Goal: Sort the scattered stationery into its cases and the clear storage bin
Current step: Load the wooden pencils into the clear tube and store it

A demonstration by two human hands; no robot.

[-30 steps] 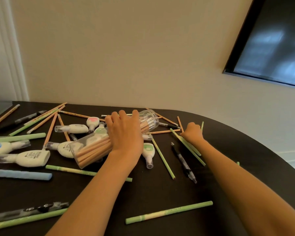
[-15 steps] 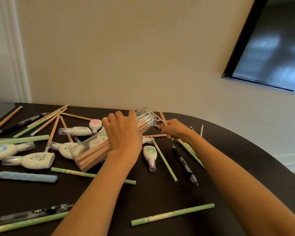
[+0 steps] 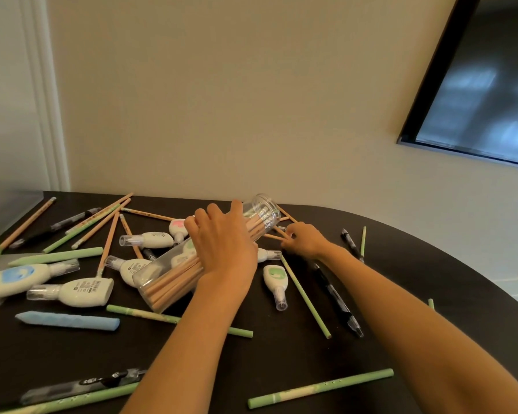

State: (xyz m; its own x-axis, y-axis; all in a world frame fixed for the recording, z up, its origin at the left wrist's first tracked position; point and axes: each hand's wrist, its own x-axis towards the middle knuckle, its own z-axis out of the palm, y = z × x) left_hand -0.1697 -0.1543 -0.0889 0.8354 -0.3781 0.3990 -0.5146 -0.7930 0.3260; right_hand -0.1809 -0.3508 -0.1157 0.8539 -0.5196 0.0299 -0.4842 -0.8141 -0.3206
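A clear cylindrical pencil case (image 3: 174, 273) is held tilted over the dark table (image 3: 281, 369), its open mouth raised toward the wall and its closed base low near the table; it is gripped around the middle by the left hand (image 3: 222, 249), whose fingers are curled over its upper side. A bundle of wooden pencils (image 3: 177, 282) is seen packed inside it. The right hand (image 3: 304, 242) is lowered to the table just right of the case's mouth, and a wooden pencil (image 3: 274, 236) lying there is pinched between its fingertips. Another loose wooden pencil (image 3: 287, 214) is seen beyond it by the case's rim.

Scattered stationery is spread across the table: white correction-tape dispensers (image 3: 81, 292) are lying left of the case, with another (image 3: 277, 280) just right of the left wrist. Green pencils (image 3: 320, 388) lie near the front edge and beside the right forearm, and a black pen (image 3: 335, 297) is lying partly under that forearm. A blue crayon-like stick (image 3: 68, 321) is lying at the left. More wooden pencils (image 3: 108, 243) are fanned out at the far left, well apart from the case. A dark framed screen (image 3: 473, 85) is mounted on the wall at the upper right
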